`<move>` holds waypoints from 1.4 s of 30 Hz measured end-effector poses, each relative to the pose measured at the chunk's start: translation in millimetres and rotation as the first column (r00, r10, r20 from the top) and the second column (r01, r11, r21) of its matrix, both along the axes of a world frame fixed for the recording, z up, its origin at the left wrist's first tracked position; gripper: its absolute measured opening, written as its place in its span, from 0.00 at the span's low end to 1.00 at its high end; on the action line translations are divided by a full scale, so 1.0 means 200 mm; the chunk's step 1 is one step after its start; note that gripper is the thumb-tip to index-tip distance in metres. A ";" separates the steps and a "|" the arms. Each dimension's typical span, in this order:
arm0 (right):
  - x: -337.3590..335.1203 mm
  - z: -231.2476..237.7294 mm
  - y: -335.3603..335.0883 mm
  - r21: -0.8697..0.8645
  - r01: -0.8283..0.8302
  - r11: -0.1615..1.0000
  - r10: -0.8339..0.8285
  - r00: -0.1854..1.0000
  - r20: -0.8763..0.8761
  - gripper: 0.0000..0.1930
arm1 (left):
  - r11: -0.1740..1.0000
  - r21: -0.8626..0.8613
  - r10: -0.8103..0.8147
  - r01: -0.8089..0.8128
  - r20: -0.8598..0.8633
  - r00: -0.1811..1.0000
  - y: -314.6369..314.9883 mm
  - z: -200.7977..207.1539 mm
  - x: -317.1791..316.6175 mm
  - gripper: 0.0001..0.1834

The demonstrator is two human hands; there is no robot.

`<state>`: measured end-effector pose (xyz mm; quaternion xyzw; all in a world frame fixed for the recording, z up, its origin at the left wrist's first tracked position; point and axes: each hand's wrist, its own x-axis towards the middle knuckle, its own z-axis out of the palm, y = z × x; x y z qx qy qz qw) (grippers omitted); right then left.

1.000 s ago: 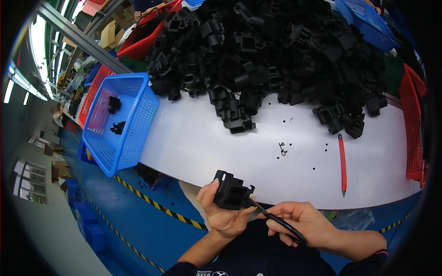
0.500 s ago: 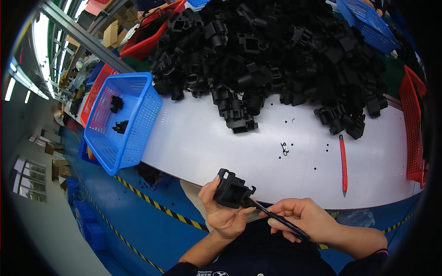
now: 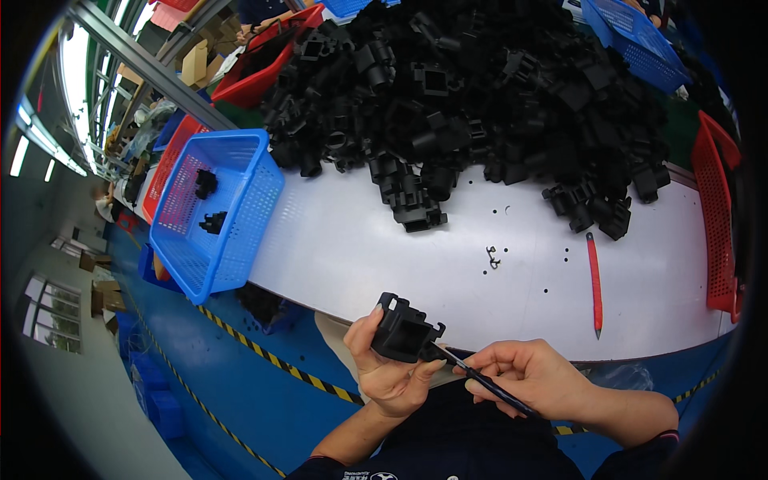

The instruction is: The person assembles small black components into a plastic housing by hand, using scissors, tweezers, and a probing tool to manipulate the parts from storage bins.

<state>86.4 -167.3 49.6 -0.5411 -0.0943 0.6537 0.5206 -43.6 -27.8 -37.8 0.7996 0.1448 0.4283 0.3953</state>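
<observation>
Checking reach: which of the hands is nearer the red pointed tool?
Right. The right hand is below and left of the red pointed tool; the left hand is farther left.

Dark shirt (image 3: 472, 448): small white lettering (image 3: 357, 474) at the view's lower edge
White emblem (image 3: 384, 477): same shirt, just beside the lettering

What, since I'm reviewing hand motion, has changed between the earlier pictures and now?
The right hand and the tool's handle shifted slightly right and up in view. Nothing was gripped or released. The left hand still holds the black part. The pile and red stick stayed put.
</observation>
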 end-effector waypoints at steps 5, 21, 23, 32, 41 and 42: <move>-0.01 -0.01 0.00 -0.002 0.004 1.000 -0.004 0.999 0.032 0.14 | 1.000 -0.027 -0.006 0.006 0.020 1.000 -0.01 0.01 0.00 0.16; -0.01 -0.05 -0.02 0.056 -0.088 0.995 0.081 0.990 0.118 0.14 | 0.985 -0.157 -0.063 0.076 0.084 0.994 -0.01 0.02 -0.03 0.12; -0.01 -0.06 -0.03 0.065 -0.093 0.994 0.084 0.989 0.123 0.15 | 0.982 -0.167 -0.071 0.085 0.089 0.994 -0.01 0.03 -0.03 0.12; 0.01 -0.08 -0.04 0.117 -0.119 0.986 0.097 0.979 0.178 0.13 | 0.955 -0.236 -0.144 0.180 0.160 0.976 -0.02 0.08 0.00 0.10; 0.07 -0.04 -0.04 0.088 -0.228 0.970 0.194 0.936 0.294 0.14 | 0.904 -0.332 -0.224 0.269 0.168 0.960 -0.01 0.09 0.01 0.09; 0.07 -0.04 -0.04 0.082 -0.239 0.968 0.202 0.928 0.313 0.14 | 0.894 -0.349 -0.232 0.280 0.171 0.957 -0.01 0.09 0.01 0.09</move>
